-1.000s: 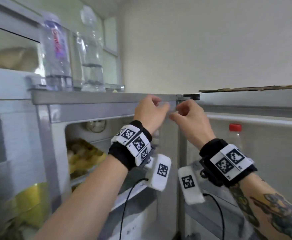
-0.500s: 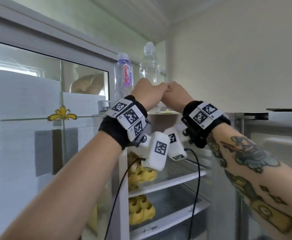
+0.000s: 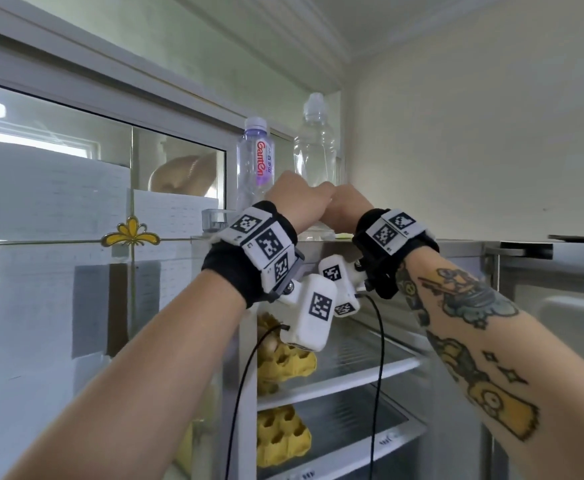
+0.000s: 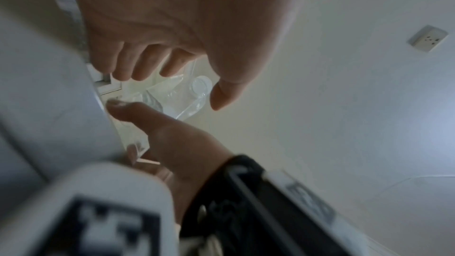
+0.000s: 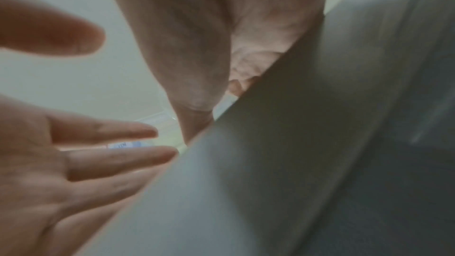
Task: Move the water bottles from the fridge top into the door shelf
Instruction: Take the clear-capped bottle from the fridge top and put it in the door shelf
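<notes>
Labelled bottle (image 3: 255,161) upright on fridge top (image 3: 456,247), left. Clear bottle (image 3: 314,143) just beside it to the right, also upright. Left hand (image 3: 297,199) raised in front of the bottles; fingers (image 4: 145,61) loosely spread, thumb apart, holding nothing. Right hand (image 3: 347,206) touches left hand at the fridge's top edge; its fingers hidden, grip cannot be told. Yellow egg trays (image 3: 283,362) on the shelves below.

Labelled bottle (image 3: 255,161) left of clear bottle (image 3: 314,147), atop fridge (image 3: 456,247).
</notes>
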A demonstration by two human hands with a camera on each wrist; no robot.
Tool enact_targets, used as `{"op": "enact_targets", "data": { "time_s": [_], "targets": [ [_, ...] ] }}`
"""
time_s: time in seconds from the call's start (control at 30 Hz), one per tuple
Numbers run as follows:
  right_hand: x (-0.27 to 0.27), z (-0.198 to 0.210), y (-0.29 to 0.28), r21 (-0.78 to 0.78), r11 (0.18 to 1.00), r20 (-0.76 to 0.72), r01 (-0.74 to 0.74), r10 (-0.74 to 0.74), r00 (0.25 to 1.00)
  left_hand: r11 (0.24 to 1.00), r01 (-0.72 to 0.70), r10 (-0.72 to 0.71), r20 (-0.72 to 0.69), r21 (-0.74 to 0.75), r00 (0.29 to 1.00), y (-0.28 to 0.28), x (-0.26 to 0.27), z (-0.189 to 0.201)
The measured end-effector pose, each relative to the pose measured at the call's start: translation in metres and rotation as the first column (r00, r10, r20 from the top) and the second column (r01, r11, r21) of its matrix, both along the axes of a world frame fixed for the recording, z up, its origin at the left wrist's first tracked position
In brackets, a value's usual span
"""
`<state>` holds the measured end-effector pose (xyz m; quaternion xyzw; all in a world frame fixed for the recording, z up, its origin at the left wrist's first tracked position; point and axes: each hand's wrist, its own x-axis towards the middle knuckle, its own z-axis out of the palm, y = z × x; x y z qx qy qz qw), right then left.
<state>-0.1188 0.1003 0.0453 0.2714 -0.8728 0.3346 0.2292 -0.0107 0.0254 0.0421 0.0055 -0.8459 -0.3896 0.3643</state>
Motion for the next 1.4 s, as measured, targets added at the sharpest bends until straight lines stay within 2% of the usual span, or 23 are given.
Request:
{"op": "enact_targets", "data": {
  "time_s": [0.13, 0.33, 0.47, 0.63, 0.8, 0.9, 1.07, 1.17, 1.3, 1.4],
  "targets": [
    [0.011, -0.012, 0.03, -0.251, 0.967, -0.092, -0.031, 0.008, 0.996, 0.997, 0.072, -0.071, -0.065, 0.011, 0.995, 0.011, 0.002, -0.002],
    [0.055, -0.026, 0.086, -0.372, 0.926, -0.154, -0.063, 0.006, 0.988, 0.958, 0.266, -0.248, -0.153, 0.107, 0.957, 0.059, 0.0, -0.011],
    [0.075, -0.062, 0.131, -0.345, 0.939, -0.118, 0.018, -0.062, 0.991, 0.923, 0.358, -0.332, -0.179, 0.141, 0.926, 0.099, -0.012, -0.038],
    [0.08, -0.118, 0.188, -0.29, 0.943, 0.016, 0.162, -0.164, 0.986, 0.878, 0.444, -0.442, -0.054, 0.18, 0.895, 0.15, -0.037, -0.092],
    [0.069, -0.172, 0.245, -0.083, 0.921, 0.147, 0.381, -0.367, 0.919, 0.867, 0.479, -0.494, 0.114, 0.138, 0.862, 0.195, -0.061, -0.149],
    [0.072, -0.192, 0.265, -0.017, 0.879, 0.146, 0.477, -0.469, 0.871, 0.857, 0.495, -0.514, 0.17, 0.146, 0.841, 0.216, -0.075, -0.175],
    [0.08, -0.209, 0.283, -0.055, 0.837, 0.148, 0.544, -0.532, 0.834, 0.864, 0.488, -0.503, 0.218, 0.122, 0.836, 0.238, -0.096, -0.204],
    [0.087, -0.219, 0.286, -0.079, 0.814, 0.081, 0.576, -0.57, 0.817, 0.869, 0.484, -0.494, 0.259, 0.106, 0.83, 0.248, -0.102, -0.217],
    [0.102, -0.239, 0.296, -0.187, 0.733, -0.012, 0.654, -0.667, 0.745, 0.843, 0.531, -0.531, 0.289, 0.085, 0.797, 0.259, -0.105, -0.231],
    [0.109, -0.25, 0.307, -0.242, 0.653, -0.003, 0.717, -0.74, 0.673, 0.833, 0.547, -0.545, 0.294, 0.083, 0.786, 0.265, -0.108, -0.239]
  ]
}}
